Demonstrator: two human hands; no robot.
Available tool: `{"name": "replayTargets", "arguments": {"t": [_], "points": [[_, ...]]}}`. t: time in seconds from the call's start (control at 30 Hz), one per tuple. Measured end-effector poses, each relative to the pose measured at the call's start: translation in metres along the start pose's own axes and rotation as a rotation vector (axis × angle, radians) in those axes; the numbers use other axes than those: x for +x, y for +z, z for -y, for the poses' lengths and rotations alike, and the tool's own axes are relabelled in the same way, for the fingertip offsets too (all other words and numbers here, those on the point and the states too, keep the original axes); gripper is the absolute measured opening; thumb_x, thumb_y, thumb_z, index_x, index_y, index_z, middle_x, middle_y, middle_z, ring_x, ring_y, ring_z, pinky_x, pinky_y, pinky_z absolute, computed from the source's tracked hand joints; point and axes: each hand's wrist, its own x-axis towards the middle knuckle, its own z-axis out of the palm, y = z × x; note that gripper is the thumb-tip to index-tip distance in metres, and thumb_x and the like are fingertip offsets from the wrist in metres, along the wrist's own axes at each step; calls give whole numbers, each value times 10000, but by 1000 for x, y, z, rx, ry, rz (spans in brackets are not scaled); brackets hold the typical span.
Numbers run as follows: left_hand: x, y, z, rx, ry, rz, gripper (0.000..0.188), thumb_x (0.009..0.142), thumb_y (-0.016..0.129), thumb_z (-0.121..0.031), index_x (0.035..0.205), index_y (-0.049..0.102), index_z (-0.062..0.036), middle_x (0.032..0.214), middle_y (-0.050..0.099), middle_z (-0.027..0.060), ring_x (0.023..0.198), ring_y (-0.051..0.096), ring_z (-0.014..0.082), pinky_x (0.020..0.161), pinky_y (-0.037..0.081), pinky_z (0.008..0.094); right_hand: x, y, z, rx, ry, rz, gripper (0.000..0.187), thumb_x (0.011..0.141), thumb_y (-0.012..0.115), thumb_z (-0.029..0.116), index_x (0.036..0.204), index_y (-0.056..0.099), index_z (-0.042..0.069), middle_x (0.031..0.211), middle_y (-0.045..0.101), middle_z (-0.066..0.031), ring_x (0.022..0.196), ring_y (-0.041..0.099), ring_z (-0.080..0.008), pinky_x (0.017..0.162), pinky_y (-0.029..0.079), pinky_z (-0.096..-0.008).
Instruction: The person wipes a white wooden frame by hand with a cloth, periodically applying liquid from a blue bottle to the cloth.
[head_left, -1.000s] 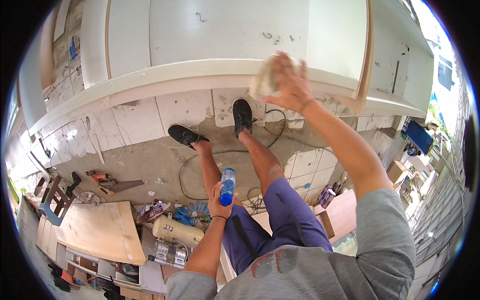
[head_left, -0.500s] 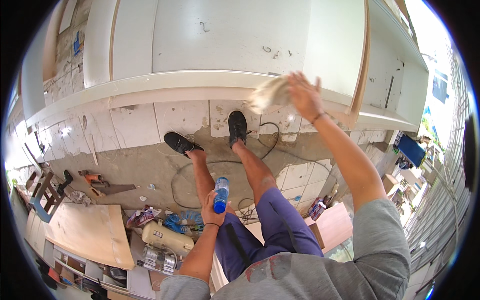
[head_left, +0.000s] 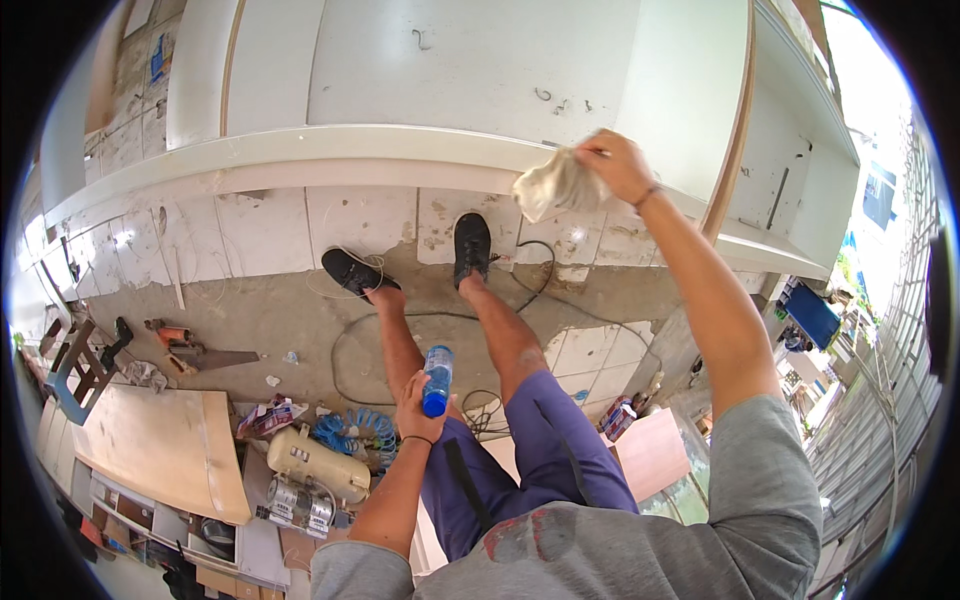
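Note:
My right hand pinches a crumpled off-white cloth, which hangs from the fingers just in front of the white cabinet's front rail. Whether the cloth touches the rail I cannot tell. Down by my left thigh, my left hand is wrapped round a clear plastic bottle with a blue cap and bluish contents. The bottle's cap end points toward me. Beyond the rail lies the cabinet's pale inner panel, with a few dark hooked marks or bits on it.
A dark hose loops over the floor around my feet. To the left lie a handsaw and an orange-and-black tool. Nearer are a wooden board, a beige air compressor and a coiled blue hose.
The cloth was blurred beside my spread right hand; now it hangs from closed fingers, slightly further right. My left hand still holds the bottle, and the view has shifted a little.

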Motion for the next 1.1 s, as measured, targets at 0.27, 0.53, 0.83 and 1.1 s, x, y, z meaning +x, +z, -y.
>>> {"name": "replayTargets", "arguments": {"t": [0.27, 0.53, 0.83, 1.1], "points": [[0, -2, -5, 8, 38, -71, 640, 665, 860, -289, 1203, 554, -127, 1244, 606, 138, 1100, 606, 353, 917, 499, 417, 0, -6, 15, -78, -90, 45, 288, 868, 610, 374, 922, 737, 120, 965, 685, -60, 919, 650, -261, 876, 485, -376], [3, -4, -17, 29, 33, -88, 628, 675, 854, -286, 1199, 553, -114, 1242, 607, 145, 1099, 601, 362, 920, 494, 424, 26, 29, 79, -88, -237, 42, 273, 865, 590, 371, 922, 711, 133, 968, 673, -89, 953, 632, -297, 891, 469, -399], [0, -11, -44, -120, 29, -142, 611, 691, 838, -342, 1177, 562, -94, 1254, 602, 148, 1112, 585, 362, 943, 473, 441, -25, -28, -42, -45, 148, 72, 316, 784, 752, 299, 1017, 697, 93, 1043, 677, -78, 974, 629, -224, 880, 484, -377], [-5, 7, -37, -99, 27, -115, 640, 671, 859, -344, 1189, 564, -111, 1245, 607, 152, 1074, 592, 381, 912, 479, 457, -2, 27, 56, -116, -9, -20, 403, 754, 764, 354, 1037, 677, 81, 1061, 678, -77, 1030, 612, -243, 931, 469, -362]]}}
